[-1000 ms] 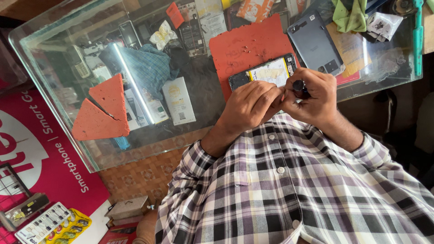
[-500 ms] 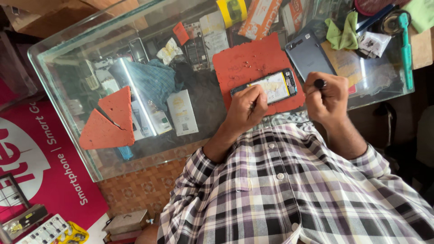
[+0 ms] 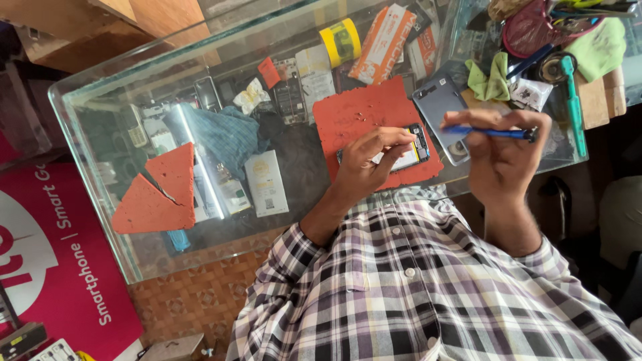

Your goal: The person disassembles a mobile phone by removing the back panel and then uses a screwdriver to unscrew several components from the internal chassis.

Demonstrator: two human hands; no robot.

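Pinning the opened phone point(image 3: 408, 152) with left-hand fingers point(image 3: 384, 137), right-hand fingers point(image 3: 498, 120) pinching a blue screwdriver point(image 3: 491, 132).

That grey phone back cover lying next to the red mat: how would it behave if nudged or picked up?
The grey back cover looks like a thin, hollow shell, so probably light and slightly flexible. It lies flat on the smooth glass counter, partly off the red mat, so a nudge would likely slide it, not roll or tip it.
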